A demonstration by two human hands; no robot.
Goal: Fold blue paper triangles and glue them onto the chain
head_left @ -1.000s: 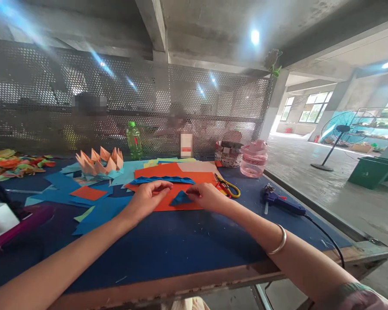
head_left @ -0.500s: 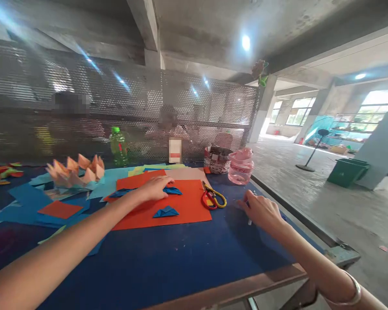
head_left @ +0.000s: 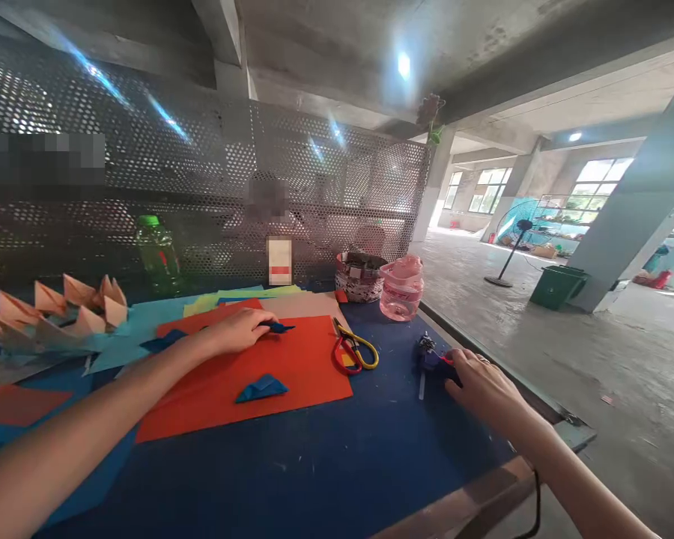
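Note:
My left hand (head_left: 239,331) reaches over the orange paper sheet (head_left: 308,348), its fingers closed on a folded blue paper piece (head_left: 281,327). Another folded blue paper piece (head_left: 263,388) lies nearer me on the same sheet, and a third (head_left: 165,340) is partly behind my left forearm. Scissors (head_left: 355,352) with red and yellow handles rest at the sheet's right edge. At the right, the fingers of my right hand (head_left: 480,380) curl round the end of a dark blue tool (head_left: 435,361) with a red part; its kind is unclear. A clear stick (head_left: 422,385) lies beside it.
A ring of folded peach paper points (head_left: 84,314) stands at left among blue sheets. Behind are a green-capped bottle (head_left: 157,251), a white box (head_left: 279,260), a patterned basket (head_left: 359,284) and a pink jug (head_left: 403,292). A perforated screen (head_left: 314,180) closes the back.
The view has turned to the right and closer. My right hand has shifted to the right end of the dark blue tool, uncovering it. My left hand has closed on the folded blue piece.

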